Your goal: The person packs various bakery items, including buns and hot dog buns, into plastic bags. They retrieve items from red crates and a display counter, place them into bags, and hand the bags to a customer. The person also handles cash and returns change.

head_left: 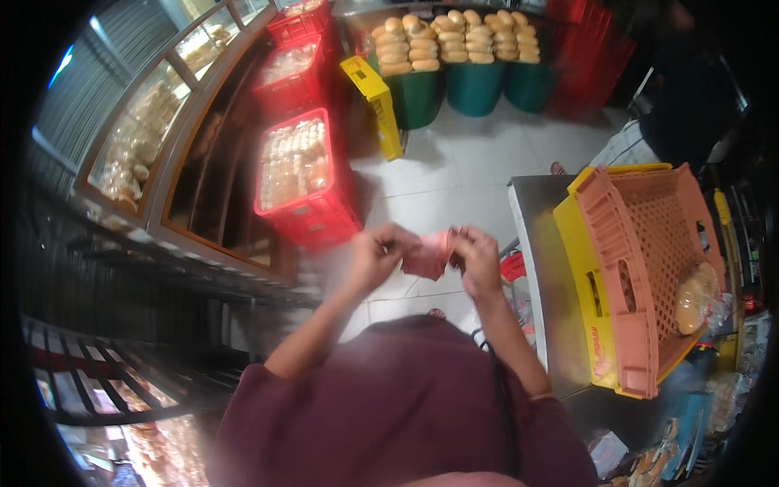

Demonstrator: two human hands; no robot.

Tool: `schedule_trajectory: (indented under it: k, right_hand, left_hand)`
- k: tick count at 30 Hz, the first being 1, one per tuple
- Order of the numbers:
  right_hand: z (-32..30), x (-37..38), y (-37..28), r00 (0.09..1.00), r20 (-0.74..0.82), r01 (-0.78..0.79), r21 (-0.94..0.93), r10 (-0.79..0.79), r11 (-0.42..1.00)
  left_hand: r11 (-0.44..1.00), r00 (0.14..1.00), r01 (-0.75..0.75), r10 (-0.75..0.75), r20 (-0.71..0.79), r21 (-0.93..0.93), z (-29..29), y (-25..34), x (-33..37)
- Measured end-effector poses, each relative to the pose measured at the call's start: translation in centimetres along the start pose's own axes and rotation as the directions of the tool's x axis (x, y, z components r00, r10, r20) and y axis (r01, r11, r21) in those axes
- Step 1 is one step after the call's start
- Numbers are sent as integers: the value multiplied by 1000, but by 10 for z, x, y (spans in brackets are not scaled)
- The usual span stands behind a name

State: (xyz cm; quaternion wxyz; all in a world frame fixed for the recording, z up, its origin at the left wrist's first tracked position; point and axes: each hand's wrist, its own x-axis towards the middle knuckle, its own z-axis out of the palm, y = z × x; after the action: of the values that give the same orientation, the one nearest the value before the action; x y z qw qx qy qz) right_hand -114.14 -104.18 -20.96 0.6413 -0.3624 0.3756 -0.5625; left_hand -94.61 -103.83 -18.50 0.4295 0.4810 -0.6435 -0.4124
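Note:
Both hands are raised in front of my chest, over the tiled floor. Between them is a small, thin, pinkish-red sheet-like thing [427, 256], folded or crumpled; blur hides its exact kind. My left hand [376, 258] pinches its left side with curled fingers. At its right side the fingers of my right hand [479, 258] are closed on the edge.
Red crates [302, 213] of packed bread stand at left beside a glass-fronted cabinet [150, 138]. Bread rolls [406, 45] top green tubs [473, 89] at the back. Right, an orange crate [625, 308] with bagged bread sits on a yellow crate [580, 276]. A person [690, 105] is far right.

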Motion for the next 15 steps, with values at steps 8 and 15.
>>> schedule_trajectory:
  k: [8, 15]
  right_hand:
    - [-15, 208, -77, 966, -139, 198, -138, -217, 970]
    - [-5, 377, -72, 993, -111, 34, -90, -44, 995]
  left_hand:
    - [985, 975, 135, -111, 193, -111, -87, -25, 194]
    - [915, 938, 204, -80, 338, -350, -50, -87, 383]
